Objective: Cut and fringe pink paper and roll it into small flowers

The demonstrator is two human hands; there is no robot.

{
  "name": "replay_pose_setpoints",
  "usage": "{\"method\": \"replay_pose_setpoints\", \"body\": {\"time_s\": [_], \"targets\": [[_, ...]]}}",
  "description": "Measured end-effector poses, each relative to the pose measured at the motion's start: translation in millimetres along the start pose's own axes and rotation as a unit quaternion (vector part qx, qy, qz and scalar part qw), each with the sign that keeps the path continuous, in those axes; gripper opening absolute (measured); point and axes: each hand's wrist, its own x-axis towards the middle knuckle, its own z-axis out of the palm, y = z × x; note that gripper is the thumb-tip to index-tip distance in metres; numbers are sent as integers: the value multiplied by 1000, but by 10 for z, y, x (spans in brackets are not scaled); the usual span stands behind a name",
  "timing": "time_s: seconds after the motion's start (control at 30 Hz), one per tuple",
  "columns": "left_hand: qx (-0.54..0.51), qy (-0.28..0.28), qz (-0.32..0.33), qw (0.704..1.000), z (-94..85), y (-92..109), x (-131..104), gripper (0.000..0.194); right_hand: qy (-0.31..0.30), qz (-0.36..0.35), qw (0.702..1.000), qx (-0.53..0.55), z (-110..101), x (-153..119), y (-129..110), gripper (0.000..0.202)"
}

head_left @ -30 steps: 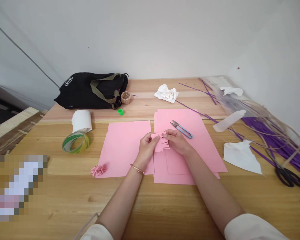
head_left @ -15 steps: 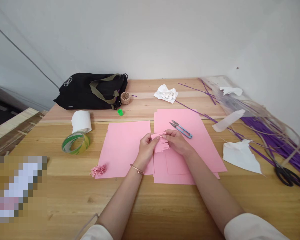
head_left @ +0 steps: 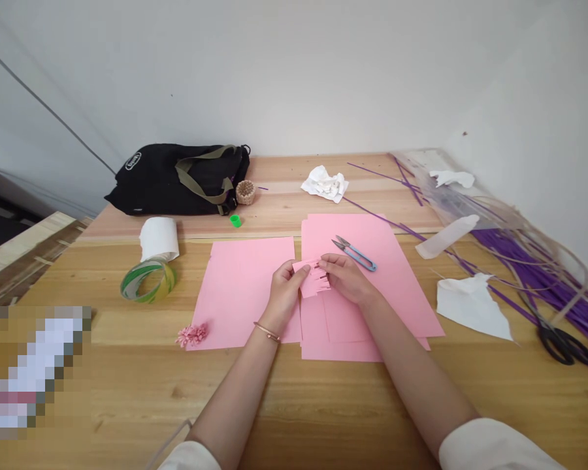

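Note:
Between my hands is a small piece of pink paper (head_left: 311,284) with a fringe of cut strips along its right side. My left hand (head_left: 285,287) pinches its uncut left part, thumb on top. At the fringe, the fingers of my right hand (head_left: 345,277) are closed on the upper strips. Under my hands lie larger pink sheets (head_left: 396,300), with another pink sheet (head_left: 247,287) to the left. Thread snips (head_left: 355,253) with blue handles rest on the right sheets, just beyond my right hand. A curled pink paper fringe cluster (head_left: 192,335) sits at the left sheet's near corner.
To the left are a tape roll (head_left: 148,282) and a white paper roll (head_left: 159,239). A black bag (head_left: 176,179), small woven basket (head_left: 245,192) and green cap (head_left: 235,220) stand behind. Purple strips (head_left: 524,261), black-handled scissors (head_left: 563,343) and a bottle (head_left: 448,236) lie right.
The small fringed paper has shifted slightly left and turned a little in my hands. My right fingers have moved a bit along the strips. Everything else stays put.

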Motion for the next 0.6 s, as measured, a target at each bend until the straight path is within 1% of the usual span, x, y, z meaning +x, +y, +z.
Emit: {"method": "replay_pose_setpoints", "body": {"time_s": [0.33,0.5,0.6], "targets": [[0,-4,-4,1000,0,-6,2,20,23,10,1000,19,38,-1,-23,22],[-52,-14,-17,998,-21,-40,19,15,15,9,1000,8,16,7,-5,19],[-44,-16,-10,999,-17,-41,19,16,11,4,1000,0,-3,11,11,19]]}}
